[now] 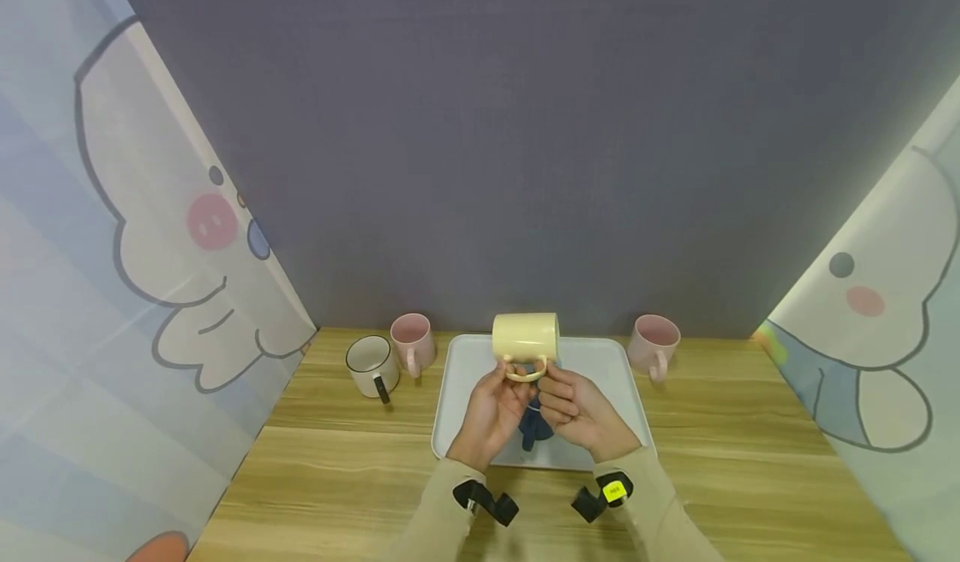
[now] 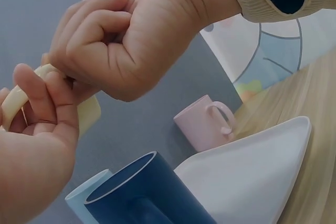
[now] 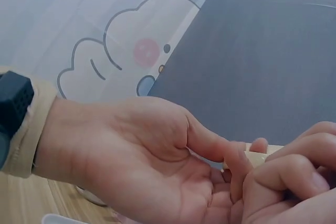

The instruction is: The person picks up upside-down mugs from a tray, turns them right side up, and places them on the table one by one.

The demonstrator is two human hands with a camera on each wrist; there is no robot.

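A pale yellow mug [image 1: 525, 334] is held on its side above the white tray [image 1: 459, 378], its handle turned toward me. My left hand [image 1: 495, 412] grips the left part of that handle, thumb on top and fingers curled around it. With thumb and curled fingers, my right hand [image 1: 587, 408] pinches the handle's right end. Below the hands, on the tray, stands a dark blue mug [image 1: 534, 430], partly hidden by them in the head view. Next to it, the left wrist view shows a light blue mug [image 2: 79, 199].
Left of the tray stand a white mug with black rim and handle [image 1: 372, 370] and a pink mug [image 1: 413, 343]. Another pink mug [image 1: 654, 343] stands at the tray's right back corner. A grey wall panel [image 1: 480, 170] rises behind the wooden table [image 1: 322, 479].
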